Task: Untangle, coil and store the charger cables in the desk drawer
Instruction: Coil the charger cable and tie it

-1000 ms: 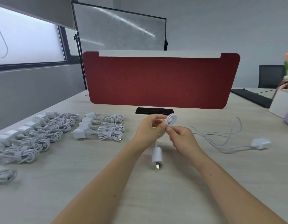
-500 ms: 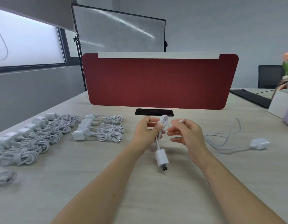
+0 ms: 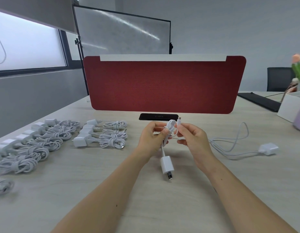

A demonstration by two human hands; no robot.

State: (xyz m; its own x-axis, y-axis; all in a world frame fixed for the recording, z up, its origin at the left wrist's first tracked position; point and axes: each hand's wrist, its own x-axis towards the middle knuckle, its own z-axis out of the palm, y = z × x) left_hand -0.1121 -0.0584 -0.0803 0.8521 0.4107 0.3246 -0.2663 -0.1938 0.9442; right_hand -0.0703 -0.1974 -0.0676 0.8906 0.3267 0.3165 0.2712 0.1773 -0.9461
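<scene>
My left hand [image 3: 153, 137] grips a small coil of white charger cable [image 3: 170, 127] above the desk's middle. Its white plug adapter [image 3: 167, 165] hangs below the hand on a short length of cable. My right hand [image 3: 192, 139] pinches the free cable end, whose connector tip [image 3: 179, 118] points up beside the coil. One uncoiled white charger [image 3: 268, 148] lies loose on the desk to the right, its cable in wide loops. Several coiled chargers [image 3: 112, 137] lie in rows on the left. No drawer is in view.
A red divider panel [image 3: 162, 84] stands across the desk behind my hands, with a black cable slot [image 3: 158, 116] at its foot. A white box [image 3: 289, 106] and a lilac object sit at the far right. The wooden desk top [image 3: 162, 207] stretches toward me.
My right hand has drawn the cable end round the coil and now holds the connector tip upright. The hanging adapter has swung slightly. The left hand keeps its grip.
</scene>
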